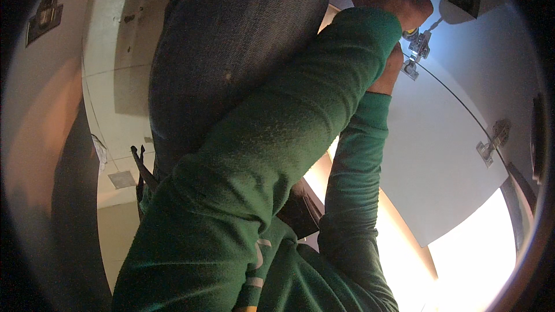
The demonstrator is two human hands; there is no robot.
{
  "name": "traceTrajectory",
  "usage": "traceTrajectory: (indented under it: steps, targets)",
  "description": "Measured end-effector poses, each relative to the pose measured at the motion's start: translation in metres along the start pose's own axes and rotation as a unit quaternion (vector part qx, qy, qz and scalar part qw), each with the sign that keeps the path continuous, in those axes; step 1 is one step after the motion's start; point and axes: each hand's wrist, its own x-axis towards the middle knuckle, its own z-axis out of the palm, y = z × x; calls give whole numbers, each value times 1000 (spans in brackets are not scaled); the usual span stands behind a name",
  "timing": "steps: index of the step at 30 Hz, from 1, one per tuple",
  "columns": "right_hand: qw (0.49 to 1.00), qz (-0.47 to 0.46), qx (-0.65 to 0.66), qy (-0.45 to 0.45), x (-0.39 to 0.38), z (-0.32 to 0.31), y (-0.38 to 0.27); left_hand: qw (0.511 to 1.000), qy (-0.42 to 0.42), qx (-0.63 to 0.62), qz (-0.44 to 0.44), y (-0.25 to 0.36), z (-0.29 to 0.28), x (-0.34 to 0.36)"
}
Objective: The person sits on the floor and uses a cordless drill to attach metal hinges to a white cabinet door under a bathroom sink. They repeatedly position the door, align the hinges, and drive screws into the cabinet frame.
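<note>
My left forearm, in a green sleeve, reaches across to the upper right. There my left hand [390,0] is closed in a fist beside a metal cabinet hinge [423,44]. Just below the fist shows the end of a yellow-and-dark tool [410,34], close to the hinge; the fist hides the rest, so its kind is unclear. Lower down, my right hand [393,71] is mostly covered by the left sleeve, its fingers out of sight. It is nearest to the hinge's other half [410,69], on a white door panel [445,167].
A second hinge [491,143] joins the panel's edge to the pale cabinet surface [480,63] farther right. Between the left arm and the floor tiles [124,208] rises my knee in dark jeans [231,40]. Strong light [474,260] glares below the panel.
</note>
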Motion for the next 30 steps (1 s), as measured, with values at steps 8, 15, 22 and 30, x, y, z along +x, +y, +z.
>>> traceTrajectory:
  steps: [8, 15, 22, 30]
  targets:
    - [1000, 4, 26, 16, -3, 6, 16, 1000, 3, 2, -5, 2, 0, -1]
    - [1000, 23, -15, 0, -5, 1, -2, 1000, 9, 6, -9, 2, -1, -2]
    - [999, 32, 26, 17, -6, 3, 10, 1000, 7, 9, -10, 3, -1, -4]
    - [998, 60, 31, 4, -6, -1, 21, 1000, 8, 12, -12, 8, 0, -4]
